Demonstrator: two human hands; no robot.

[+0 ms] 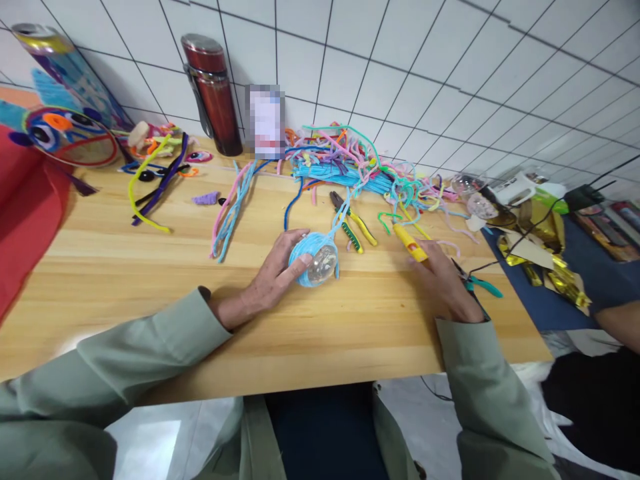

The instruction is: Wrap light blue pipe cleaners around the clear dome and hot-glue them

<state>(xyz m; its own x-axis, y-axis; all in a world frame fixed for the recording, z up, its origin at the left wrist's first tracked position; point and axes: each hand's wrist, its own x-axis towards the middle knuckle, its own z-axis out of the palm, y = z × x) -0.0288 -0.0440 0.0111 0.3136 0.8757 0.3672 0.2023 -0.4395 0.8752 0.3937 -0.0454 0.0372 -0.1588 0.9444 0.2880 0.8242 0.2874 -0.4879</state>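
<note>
My left hand (275,277) is closed round a clear plastic ball (323,265), its left side wrapped with light blue pipe cleaner (303,257). Loose light blue strands run from the ball up to the heap behind. In my right hand (447,283) is a yellow glue gun (410,243), its front end pointing up and left; the hand hides its rear. Between the hands, behind the ball, lie pliers with yellow and green handles (356,230). Teal-handled pliers (483,287) rest beside my right wrist, partly hidden.
Along the wall are a heap of coloured pipe cleaners (345,170), a red flask (213,93), a blurred upright phone (265,123) and a tall can (65,70). Pink and blue pipe cleaners (233,210) lie left. A black cord (530,233) crosses near gold foil (565,280); another person's arm (620,323) is at right.
</note>
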